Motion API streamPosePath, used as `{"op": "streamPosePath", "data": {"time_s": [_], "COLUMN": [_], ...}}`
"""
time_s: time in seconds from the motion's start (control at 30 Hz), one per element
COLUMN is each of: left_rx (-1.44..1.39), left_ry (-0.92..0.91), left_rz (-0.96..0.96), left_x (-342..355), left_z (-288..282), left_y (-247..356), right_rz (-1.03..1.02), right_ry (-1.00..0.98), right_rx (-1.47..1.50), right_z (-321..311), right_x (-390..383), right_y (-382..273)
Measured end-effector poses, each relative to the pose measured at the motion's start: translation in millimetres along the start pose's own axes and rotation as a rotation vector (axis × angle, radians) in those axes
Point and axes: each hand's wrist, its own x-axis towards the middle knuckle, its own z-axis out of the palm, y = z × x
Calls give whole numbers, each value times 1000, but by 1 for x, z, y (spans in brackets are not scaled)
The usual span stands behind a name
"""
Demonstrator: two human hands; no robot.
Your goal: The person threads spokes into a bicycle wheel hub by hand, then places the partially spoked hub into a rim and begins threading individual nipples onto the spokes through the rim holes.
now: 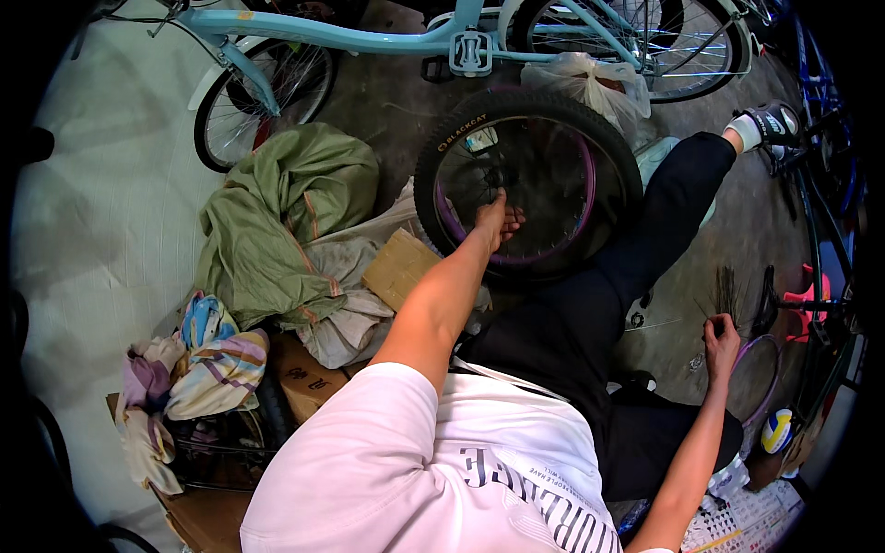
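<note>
Just off the middle toward 1 o'clock, the left hand has its fingers bent in among the spokes near the hub of a wheel; whether they pinch one, I cannot tell. Between 3 and 4 o'clock, the right hand draws its fingertips together by the lower end of a bundle of thin wires, any hold too small to confirm. The wheel is at 1 o'clock beside a black trouser leg, probably fairly light and stiff, its spokes bendable, so its black tyre or purple rim looks the firmest hold. Farther out are a cardboard piece at 9, a green sack toward 10, and a light blue bicycle at 12.
</note>
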Motion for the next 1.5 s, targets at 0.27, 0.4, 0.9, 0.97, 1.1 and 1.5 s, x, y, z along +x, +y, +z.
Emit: {"op": "streamPosePath", "data": {"time_s": [0.27, 0.4, 0.9, 0.97, 1.1, 1.5], "left_rx": [-14, -18, -37, -28, -36, -87], "left_ry": [-12, -17, 0, 28, 44, 10], "left_rz": [24, 25, 96, 78, 48, -15], "left_x": [2, 3, -3, -16, -12, 3], "left_z": [0, -1, 4, 7, 3, 1], "left_y": [-1, -3, -7, 3, -2, -6], "right_rz": [7, 10, -23, -17, -8, -24], "right_ry": [4, -5, 86, 97, 95, 86], "right_rx": [25, 30, 33, 44, 52, 65], "right_z": [2, 1, 1, 1, 3, 0], "right_x": [0, 1, 3, 6, 5, 4], "right_y": [2, 5, 7, 10, 3, 10]}}
